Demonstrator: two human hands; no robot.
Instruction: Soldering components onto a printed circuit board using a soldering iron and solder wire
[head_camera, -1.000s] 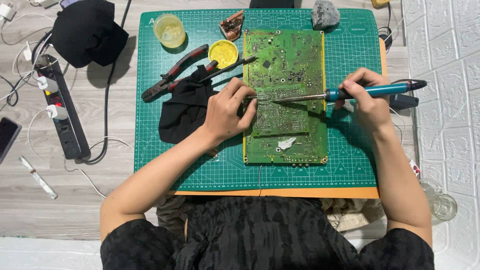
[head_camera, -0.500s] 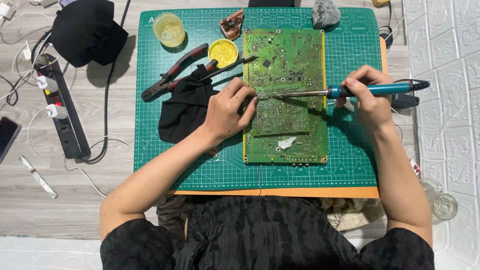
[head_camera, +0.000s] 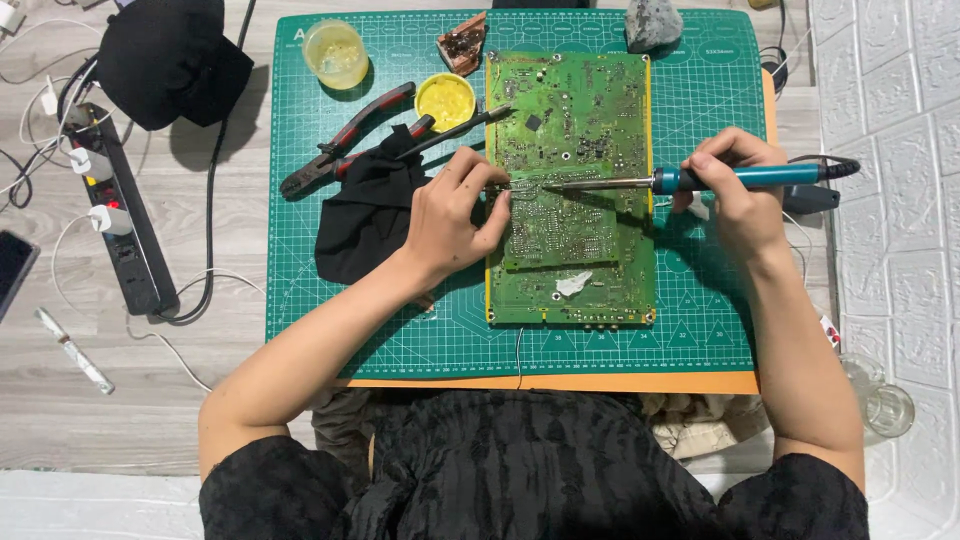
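Hardly anything moved: right hand (head_camera: 735, 195) & its soldering iron (head_camera: 700, 180) sit a bit higher on the board than 1 sec ago, tip still near the left hand (head_camera: 450, 215).

Work looks mid-way, same spot on the green circuit board (head_camera: 575, 150), which lies flat on the green mat (head_camera: 700, 320) on the counter. Right hand is closed round the blue iron handle, tip on the board's middle-left. Left hand is half curled, fingertips pinched at the board's left edge; can't tell if it holds thin wire. Nearby: black cloth (head_camera: 365, 215), red pliers (head_camera: 345, 140), yellow tin (head_camera: 445, 100).
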